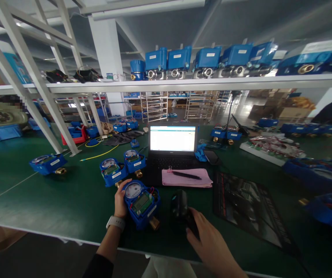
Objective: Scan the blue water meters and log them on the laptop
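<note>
My left hand [121, 200] grips the left side of a blue water meter [141, 204], which has a round dial, a small display on a green board and a brass pipe end. To its right, my right hand [202, 231] is wrapped round the handle of a black handheld barcode scanner [180, 204], whose head is near the meter. Behind the held meter stand two similar meters, one [112, 172] on the left and another [134, 161] nearer the laptop [173, 141]. Pink papers [187, 181] with a clip and a black pen [187, 175] lie before the laptop.
A mouse [243, 206] rests on a dark mouse pad [253, 216] at right. More blue meters [331, 208] stand at the right edge, another [47, 164] at left. A phone [211, 157] lies beside the laptop. Above runs a shelf [166, 85] holding blue-boxed valves.
</note>
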Available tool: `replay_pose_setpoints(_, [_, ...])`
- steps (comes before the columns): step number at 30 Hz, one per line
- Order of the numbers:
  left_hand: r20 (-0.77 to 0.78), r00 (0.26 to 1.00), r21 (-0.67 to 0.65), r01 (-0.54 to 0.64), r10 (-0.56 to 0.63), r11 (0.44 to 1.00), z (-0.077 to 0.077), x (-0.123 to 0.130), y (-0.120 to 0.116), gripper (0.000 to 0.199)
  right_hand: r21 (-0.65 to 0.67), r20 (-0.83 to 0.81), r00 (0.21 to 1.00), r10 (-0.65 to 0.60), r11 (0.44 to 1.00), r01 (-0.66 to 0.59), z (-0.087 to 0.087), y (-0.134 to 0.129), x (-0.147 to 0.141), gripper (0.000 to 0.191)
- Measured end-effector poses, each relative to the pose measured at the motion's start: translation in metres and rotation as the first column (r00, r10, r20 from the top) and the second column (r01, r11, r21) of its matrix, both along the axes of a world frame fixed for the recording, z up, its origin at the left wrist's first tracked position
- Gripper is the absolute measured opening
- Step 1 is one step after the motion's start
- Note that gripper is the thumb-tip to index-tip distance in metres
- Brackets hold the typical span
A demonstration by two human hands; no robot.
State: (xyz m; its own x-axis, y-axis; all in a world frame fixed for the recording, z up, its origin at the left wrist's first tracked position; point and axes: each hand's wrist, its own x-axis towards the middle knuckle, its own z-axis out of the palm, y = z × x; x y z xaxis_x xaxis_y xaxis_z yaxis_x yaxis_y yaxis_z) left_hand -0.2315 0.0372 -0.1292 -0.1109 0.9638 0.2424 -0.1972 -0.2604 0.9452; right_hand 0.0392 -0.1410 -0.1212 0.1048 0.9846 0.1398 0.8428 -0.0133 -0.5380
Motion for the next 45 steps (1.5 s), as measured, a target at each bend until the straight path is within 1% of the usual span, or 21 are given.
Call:
replay_pose_setpoints(1, [0.001, 1.0, -0.004, 0.002, -0.002, 1.0, 0.0, 0.0, 0.0, 0.051, 0.004, 0.1, 0.995, 0.005, 1.0, -0.006, -0.002, 0.008, 0.004, 0.057])
replay_pose_setpoints(3, [0.0, 1.0, -0.01, 0.006, -0.006, 1.0, -0.001, -0.001, 0.001, 0.054, -0.001, 0.201, 0.979, 0.018, 1.0, -0.018, -0.006, 0.02, 0.01, 0.058])
replay_pose_setpoints(6, [0.0, 1.0, -0.022, 0.005, -0.005, 1.0, 0.0, -0.002, 0.001, 0.056, 0.012, 0.213, 0.976, 0.036, 0.999, -0.04, -0.011, 0.029, 0.018, 0.055])
replay_pose_setpoints(8, [0.007, 1.0, -0.04, 0.003, -0.003, 0.999, 0.001, -0.002, -0.001, 0.057, 0.03, 0.205, 0.977, 0.054, 0.998, -0.061, -0.013, 0.029, 0.031, 0.053])
replay_pose_setpoints(10, [0.022, 1.0, -0.068, 0.003, -0.001, 0.998, 0.002, -0.002, -0.003, 0.057, 0.107, 0.197, 0.98, 0.01, 0.994, -0.032, -0.015, 0.027, 0.057, 0.056])
replay_pose_setpoints(11, [0.031, 1.0, -0.084, 0.005, -0.002, 0.996, 0.003, -0.002, -0.004, 0.058, 0.178, 0.199, 0.979, -0.046, 0.984, 0.01, -0.018, 0.026, 0.075, 0.059])
replay_pose_setpoints(12, [0.04, 0.999, -0.098, 0.008, -0.004, 0.995, 0.004, -0.002, -0.004, 0.059, 0.271, 0.213, 0.968, -0.131, 0.96, 0.07, -0.021, 0.025, 0.095, 0.061])
replay_pose_setpoints(13, [0.05, 0.999, -0.109, 0.011, -0.006, 0.994, 0.005, -0.002, -0.005, 0.06, 0.361, 0.237, 0.947, -0.216, 0.925, 0.121, -0.025, 0.024, 0.116, 0.064])
replay_pose_setpoints(14, [0.059, 0.998, -0.118, 0.014, -0.007, 0.993, 0.006, -0.002, -0.006, 0.062, 0.441, 0.265, 0.918, -0.294, 0.884, 0.155, -0.03, 0.023, 0.138, 0.065])
replay_pose_setpoints(15, [0.067, 0.998, -0.126, 0.02, -0.012, 0.992, 0.006, -0.002, -0.006, 0.063, 0.499, 0.304, 0.889, -0.342, 0.852, 0.157, -0.035, 0.022, 0.158, 0.068])
replay_pose_setpoints(16, [0.076, 0.997, -0.134, 0.027, -0.017, 0.991, 0.007, -0.001, -0.007, 0.064, 0.537, 0.337, 0.864, -0.373, 0.83, 0.149, -0.041, 0.021, 0.176, 0.069])
replay_pose_setpoints(17, [0.084, 0.996, -0.142, 0.032, -0.021, 0.989, 0.008, 0.0, -0.008, 0.065, 0.541, 0.373, 0.848, -0.377, 0.831, 0.131, -0.047, 0.02, 0.191, 0.069])
replay_pose_setpoints(19, [0.1, 0.995, -0.15, 0.032, -0.017, 0.988, 0.008, 0.002, -0.011, 0.064, 0.525, 0.407, 0.835, -0.37, 0.843, 0.117, -0.057, 0.017, 0.209, 0.065])
replay_pose_setpoints(22, [0.116, 0.993, -0.144, 0.003, 0.014, 0.99, 0.009, 0.005, -0.016, 0.058, 0.486, 0.386, 0.853, -0.352, 0.863, 0.137, -0.067, 0.013, 0.216, 0.055])
replay_pose_setpoints(26, [0.112, 0.993, -0.157, -0.01, 0.028, 0.988, 0.01, 0.007, -0.02, 0.056, 0.422, 0.341, 0.871, -0.353, 0.886, 0.194, -0.072, 0.012, 0.216, 0.052])
replay_pose_setpoints(29, [0.094, 0.995, -0.175, -0.02, 0.037, 0.984, 0.012, 0.006, -0.02, 0.056, 0.387, 0.304, 0.874, -0.378, 0.888, 0.249, -0.072, 0.013, 0.218, 0.052])
replay_pose_setpoints(34, [0.105, 0.992, -0.206, -0.042, 0.065, 0.978, 0.017, 0.008, -0.021, 0.055, 0.383, 0.27, 0.882, -0.387, 0.883, 0.27, -0.068, 0.015, 0.216, 0.052])
replay_pose_setpoints(41, [0.106, 0.992, -0.234, -0.042, 0.068, 0.971, 0.019, 0.009, -0.022, 0.058, 0.379, 0.275, 0.888, -0.369, 0.89, 0.252, -0.065, 0.015, 0.213, 0.05])
replay_pose_setpoints(45, [0.115, 0.991, -0.218, -0.042, 0.068, 0.975, 0.021, 0.011, -0.023, 0.059, 0.367, 0.294, 0.885, -0.36, 0.898, 0.243, -0.064, 0.016, 0.213, 0.051])
